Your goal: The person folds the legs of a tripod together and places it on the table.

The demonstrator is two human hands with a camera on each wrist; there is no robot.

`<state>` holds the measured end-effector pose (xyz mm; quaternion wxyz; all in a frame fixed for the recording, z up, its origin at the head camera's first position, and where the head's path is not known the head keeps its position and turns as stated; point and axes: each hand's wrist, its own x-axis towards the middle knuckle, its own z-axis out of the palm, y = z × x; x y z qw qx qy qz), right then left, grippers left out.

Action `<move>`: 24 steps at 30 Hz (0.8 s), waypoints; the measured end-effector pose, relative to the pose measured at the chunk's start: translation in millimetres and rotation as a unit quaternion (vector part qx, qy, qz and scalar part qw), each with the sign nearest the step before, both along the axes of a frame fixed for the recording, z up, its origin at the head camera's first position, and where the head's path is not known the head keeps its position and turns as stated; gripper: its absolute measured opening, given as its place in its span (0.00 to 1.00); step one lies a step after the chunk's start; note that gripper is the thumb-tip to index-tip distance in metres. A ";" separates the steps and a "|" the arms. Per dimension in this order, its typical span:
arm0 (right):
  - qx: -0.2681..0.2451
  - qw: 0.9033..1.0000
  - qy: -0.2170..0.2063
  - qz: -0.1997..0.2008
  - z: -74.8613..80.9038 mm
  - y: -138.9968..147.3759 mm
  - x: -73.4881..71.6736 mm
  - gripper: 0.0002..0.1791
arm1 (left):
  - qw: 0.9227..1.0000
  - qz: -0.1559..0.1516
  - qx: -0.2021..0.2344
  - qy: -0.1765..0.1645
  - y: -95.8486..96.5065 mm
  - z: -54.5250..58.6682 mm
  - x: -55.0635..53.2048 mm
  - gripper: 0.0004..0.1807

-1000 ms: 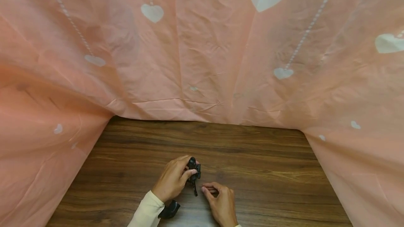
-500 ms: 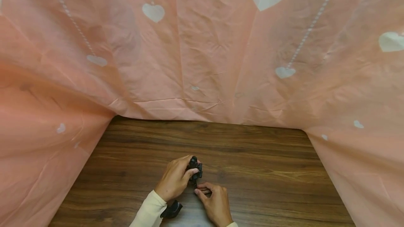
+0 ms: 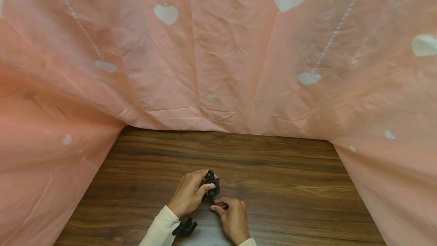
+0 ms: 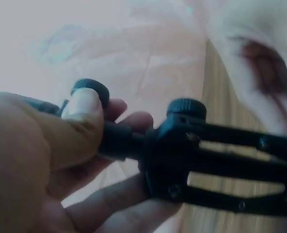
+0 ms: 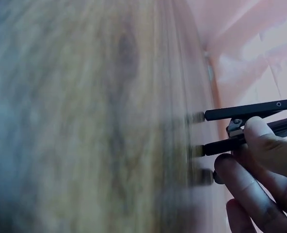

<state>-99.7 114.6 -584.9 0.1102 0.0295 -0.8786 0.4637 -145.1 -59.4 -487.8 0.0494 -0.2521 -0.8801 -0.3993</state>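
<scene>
A black mini tripod is held above the wooden table in the head view. My left hand grips its upper part, the thumb lying by a ridged knob in the left wrist view. A second knob sits nearer the legs, which stand slightly spread with gaps between them. At the leg end, my right hand pinches the tripod with thumb and fingertips. In the right wrist view the thumb lies by a small hinged bracket between legs with rounded feet, and another finger is below.
The brown wood-grain table spreads under both hands. Pink curtains with white hearts hang along its back and sides. A black device sits at the left wrist, beside the cream sleeve.
My right hand has moved left and slightly up, from beside the tripod to its leg end, and now pinches there. The left hand keeps its grip, almost unmoved.
</scene>
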 end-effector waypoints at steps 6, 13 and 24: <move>0.023 1.000 0.010 0.020 2.9 6.5 3.4 0.08 | 0.998 -0.038 0.044 -0.013 -2.8 6.0 0.5 0.24; -0.025 0.999 -0.011 0.017 7.9 18.4 10.5 0.06 | 0.992 -0.038 0.053 0.106 -7.4 25.1 3.1 0.22; -0.014 1.000 0.006 -0.006 8.6 21.7 15.7 0.05 | 0.984 -0.033 0.078 0.158 -7.6 32.5 0.5 0.12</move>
